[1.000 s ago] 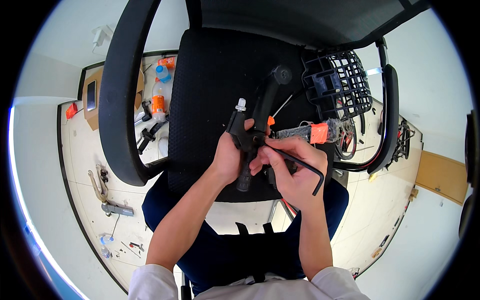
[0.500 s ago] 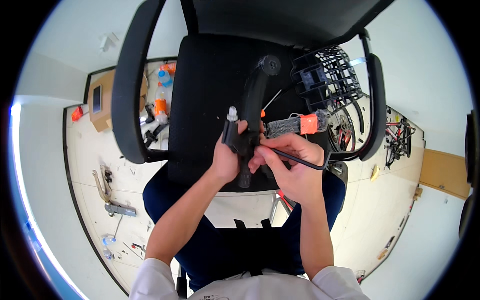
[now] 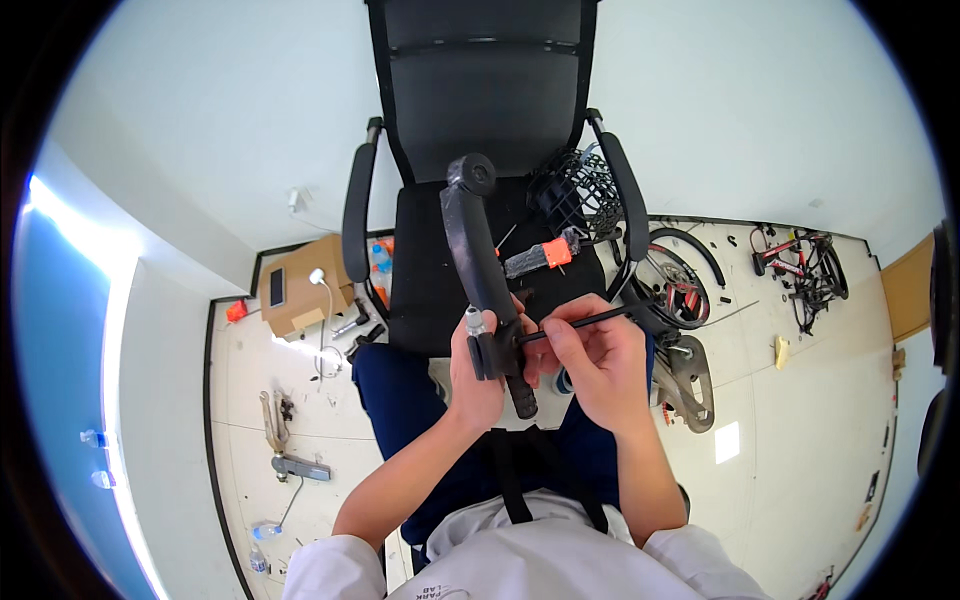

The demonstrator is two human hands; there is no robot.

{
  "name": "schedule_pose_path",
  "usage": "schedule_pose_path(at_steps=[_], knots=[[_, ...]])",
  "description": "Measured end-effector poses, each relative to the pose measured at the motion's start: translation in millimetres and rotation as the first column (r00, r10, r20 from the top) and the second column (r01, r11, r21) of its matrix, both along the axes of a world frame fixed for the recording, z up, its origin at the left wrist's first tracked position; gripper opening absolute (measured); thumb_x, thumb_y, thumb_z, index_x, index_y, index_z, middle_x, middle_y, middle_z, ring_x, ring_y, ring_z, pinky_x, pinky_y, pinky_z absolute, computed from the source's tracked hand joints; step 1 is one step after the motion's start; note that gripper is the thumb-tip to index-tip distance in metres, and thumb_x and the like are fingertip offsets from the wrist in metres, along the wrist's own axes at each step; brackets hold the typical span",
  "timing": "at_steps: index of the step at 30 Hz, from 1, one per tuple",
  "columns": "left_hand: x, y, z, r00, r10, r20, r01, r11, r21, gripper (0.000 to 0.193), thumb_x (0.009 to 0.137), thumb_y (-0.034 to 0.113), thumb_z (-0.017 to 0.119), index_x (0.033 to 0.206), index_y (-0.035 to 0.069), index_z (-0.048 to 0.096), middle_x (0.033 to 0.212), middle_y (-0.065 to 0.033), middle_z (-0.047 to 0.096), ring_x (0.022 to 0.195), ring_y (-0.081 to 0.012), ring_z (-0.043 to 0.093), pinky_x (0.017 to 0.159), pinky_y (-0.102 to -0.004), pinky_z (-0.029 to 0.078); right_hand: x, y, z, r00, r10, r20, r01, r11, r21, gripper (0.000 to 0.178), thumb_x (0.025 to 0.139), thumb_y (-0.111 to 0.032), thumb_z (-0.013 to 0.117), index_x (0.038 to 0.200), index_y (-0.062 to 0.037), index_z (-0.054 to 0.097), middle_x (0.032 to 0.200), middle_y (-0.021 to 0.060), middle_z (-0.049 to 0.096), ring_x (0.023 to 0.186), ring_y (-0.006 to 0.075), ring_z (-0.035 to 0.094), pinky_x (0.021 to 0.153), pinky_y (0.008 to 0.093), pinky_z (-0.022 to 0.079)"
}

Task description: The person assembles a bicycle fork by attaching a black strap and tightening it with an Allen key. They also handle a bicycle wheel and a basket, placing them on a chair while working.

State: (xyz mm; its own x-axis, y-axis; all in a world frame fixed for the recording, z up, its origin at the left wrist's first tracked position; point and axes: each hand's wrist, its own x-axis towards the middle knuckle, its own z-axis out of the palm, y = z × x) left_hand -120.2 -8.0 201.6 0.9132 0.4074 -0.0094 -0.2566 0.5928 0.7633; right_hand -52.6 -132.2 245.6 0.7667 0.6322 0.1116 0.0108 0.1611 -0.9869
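Note:
My left hand (image 3: 478, 388) is wrapped round the lower part of a thick black curved bar (image 3: 472, 240), which rises away from me to a round end. A black clamp-like fitting (image 3: 488, 354) with a silvery threaded tip sits on the bar beside my left thumb. My right hand (image 3: 605, 370) pinches a long black hex key (image 3: 592, 319) between thumb and fingers. The key points left and its tip meets the side of the fitting; whether it sits in a bolt is hidden. The bar is held tilted above my lap, in front of the chair seat.
A black office chair (image 3: 415, 230) faces me, with a black basket (image 3: 575, 195) and an orange-wrapped piece (image 3: 545, 257) on it. A cardboard box (image 3: 310, 280), metal tools and bottles lie on the left floor. Bicycle parts, a wheel (image 3: 675, 285) and a red frame (image 3: 795, 265), are at right.
My view has pulled back and up from the chair. Both hands have drawn the bar nearer my lap, and the hex key has turned in my right fingers.

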Motion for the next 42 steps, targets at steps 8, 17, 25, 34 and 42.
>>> schedule_pose_path(at_steps=[8, 17, 25, 34, 42], knots=[[-106.6, -75.2, 57.2, 0.98, -0.097, 0.175, 0.1, 0.995, -0.009, 0.052, 0.097, 0.051, 0.033, 0.115, 0.004, 0.048, 0.085, -0.0107, 0.059, 0.065, -0.0215, 0.059, 0.056, -0.0336, 0.048, -86.7, -85.9, 78.0, 0.897, 0.241, 0.372, -0.27, 0.963, 0.028, 0.005, 0.09, 0.008, 0.058, 0.095, 0.0075, 0.059, 0.088, 0.0123, 0.064, 0.071, 0.0161, 0.068, 0.066, 0.0273, 0.055], [-204.2, -125.5, 72.8, 0.925, -0.297, 0.239, 0.345, 0.917, -0.197, 0.047, 0.099, 0.048, 0.031, 0.112, 0.007, 0.05, 0.085, -0.0107, 0.058, 0.06, -0.0233, 0.058, 0.056, -0.039, 0.049, -192.5, -135.0, 119.9, 0.807, 0.219, 0.548, -0.151, 0.974, -0.167, 0.004, 0.085, 0.004, 0.056, 0.087, 0.0039, 0.06, 0.076, 0.0057, 0.062, 0.064, 0.0094, 0.062, 0.062, 0.0249, 0.052], [-192.5, -110.3, 93.2, 0.917, -0.216, 0.336, 0.274, 0.952, -0.135, 0.053, 0.098, 0.051, 0.03, 0.111, 0.005, 0.052, 0.077, -0.0114, 0.061, 0.056, -0.022, 0.056, 0.05, -0.0365, 0.045, -195.1, -110.5, 116.1, 0.624, -0.005, 0.781, 0.046, 0.998, -0.03, 0.019, 0.085, -0.008, 0.071, 0.079, -0.0015, 0.054, 0.059, 0.0065, 0.059, 0.047, 0.012, 0.063, 0.044, 0.0239, 0.046], [-186.1, -71.4, 89.6, 0.902, -0.21, 0.378, 0.287, 0.945, -0.159, 0.049, 0.102, 0.046, 0.029, 0.115, 0.005, 0.05, 0.078, -0.0114, 0.056, 0.057, -0.0241, 0.056, 0.054, -0.0389, 0.047, -182.8, -76.4, 123.5, 0.691, 0.143, 0.708, -0.167, 0.985, -0.036, 0.004, 0.088, 0.005, 0.061, 0.089, 0.0034, 0.057, 0.069, 0.005, 0.063, 0.059, 0.0125, 0.068, 0.053, 0.0213, 0.05], [-184.0, -69.6, 91.2, 0.911, -0.164, 0.378, 0.22, 0.969, -0.111, 0.05, 0.1, 0.048, 0.028, 0.112, 0.006, 0.052, 0.079, -0.01, 0.058, 0.059, -0.0224, 0.058, 0.054, -0.037, 0.048, -192.5, -68.2, 129.7, 0.79, 0.191, 0.583, -0.148, 0.982, -0.122, 0.01, 0.091, -0.005, 0.062, 0.088, 0.0021, 0.055, 0.067, 0.0053, 0.062, 0.054, 0.0117, 0.064, 0.048, 0.0229, 0.047]])
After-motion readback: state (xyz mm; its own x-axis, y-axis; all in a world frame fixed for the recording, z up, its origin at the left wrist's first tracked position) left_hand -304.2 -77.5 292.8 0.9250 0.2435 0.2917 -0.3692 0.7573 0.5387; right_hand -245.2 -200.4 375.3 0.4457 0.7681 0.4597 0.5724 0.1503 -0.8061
